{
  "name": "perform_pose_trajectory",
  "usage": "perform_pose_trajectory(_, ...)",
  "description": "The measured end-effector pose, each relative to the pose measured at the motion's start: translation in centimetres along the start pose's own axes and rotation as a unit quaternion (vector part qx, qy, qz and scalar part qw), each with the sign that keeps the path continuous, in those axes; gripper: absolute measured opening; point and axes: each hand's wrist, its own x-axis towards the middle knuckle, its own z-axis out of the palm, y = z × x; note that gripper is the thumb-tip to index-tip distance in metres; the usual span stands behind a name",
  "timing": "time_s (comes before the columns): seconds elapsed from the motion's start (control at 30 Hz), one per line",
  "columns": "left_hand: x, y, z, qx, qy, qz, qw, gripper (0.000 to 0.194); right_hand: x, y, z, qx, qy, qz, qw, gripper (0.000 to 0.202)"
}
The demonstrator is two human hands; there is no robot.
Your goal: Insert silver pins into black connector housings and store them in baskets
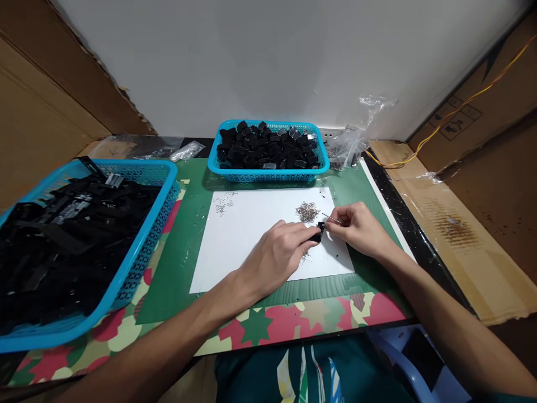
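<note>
Over the white sheet [247, 240], my left hand [282, 246] is closed, pinching a small black plastic part [315, 236] between thumb and fingers. My right hand [356, 226] is closed as well, just right of that part. Between its fingertips sits a thin metal tool [329, 217], its slim end pointing left; its exact kind is too small to tell. A pile of tiny metallic pieces [307, 212] lies just beyond the hands. More tiny pieces [306, 258] show beside my left hand, partly hidden by it.
A blue basket [268, 178] of small black parts stands against the wall. At the left, a larger blue basket [146, 224] holds long black parts. Scattered tiny pieces [222, 206] lie at the sheet's far left. Clear plastic bags [348, 146] and a yellow cable [423, 146] are at right.
</note>
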Motion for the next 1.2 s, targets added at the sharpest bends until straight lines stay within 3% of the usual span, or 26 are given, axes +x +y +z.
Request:
perform_pose_trajectory(0.3,0.1,-0.2,-0.1,-0.037,0.010,-0.034,0.999,0.022,-0.4,0.0,0.5,-0.064,0.031,-0.057,0.996,0.026)
perform_pose_trajectory(0.57,0.1,-0.4,-0.3,-0.043,0.005,-0.056,0.997,0.025,-0.2,0.5,-1.5,-0.088,-0.051,-0.037,0.994,0.024)
perform_pose_trajectory(0.73,0.0,-0.4,-0.4,-0.040,0.001,-0.070,0.997,0.025,-0.1,0.9,-1.8,-0.100,0.032,-0.074,0.992,0.030)
perform_pose_trajectory(0.87,0.0,-0.6,-0.5,-0.019,-0.005,-0.054,0.998,0.025,-0.1,0.9,-1.2,-0.030,0.114,-0.140,0.983,0.024)
perform_pose_trajectory(0.97,0.0,-0.7,-0.6,-0.004,-0.006,-0.037,0.999,0.025,0.1,0.9,-0.3,0.116,0.137,-0.089,0.980,0.023)
perform_pose_trajectory(1.07,0.0,-0.7,-0.6,0.004,-0.015,-0.023,1.000,0.026,0.3,0.9,0.7,0.260,0.125,-0.021,0.957,0.032)
perform_pose_trajectory(1.2,0.1,-0.9,-0.8,-0.004,-0.017,-0.033,0.999,0.027,0.7,0.8,1.5,0.290,0.140,0.007,0.947,0.040)
